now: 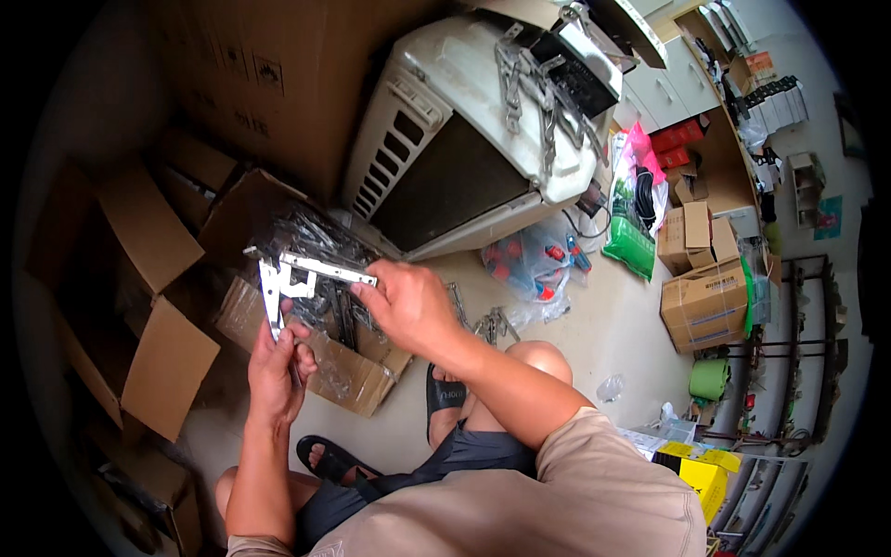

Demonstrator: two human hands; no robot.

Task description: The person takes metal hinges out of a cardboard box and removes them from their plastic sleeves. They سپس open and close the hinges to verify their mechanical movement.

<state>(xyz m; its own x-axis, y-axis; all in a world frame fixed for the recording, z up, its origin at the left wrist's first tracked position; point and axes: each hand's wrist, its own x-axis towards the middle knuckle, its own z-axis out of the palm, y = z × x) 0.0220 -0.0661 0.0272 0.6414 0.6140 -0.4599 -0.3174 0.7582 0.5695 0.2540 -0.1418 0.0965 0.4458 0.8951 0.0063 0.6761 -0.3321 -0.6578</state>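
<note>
My left hand [276,364] grips the lower leg of a white metal bracket [295,280], holding it upright above an open cardboard box [345,373]. My right hand [408,302] pinches the end of the bracket's horizontal arm. Under the bracket, inside the box, lie several more metal brackets in clear plastic wrap [311,234]. A few loose metal brackets [492,323] rest on the floor just right of my right wrist.
A white air-conditioner unit [464,121] lies on its side ahead, with metal brackets [534,88] on top. Open cardboard boxes [139,278] stand at left, taped boxes [705,302] at right. A plastic bag of small parts [534,265] sits on the floor. My knees and sandals are below.
</note>
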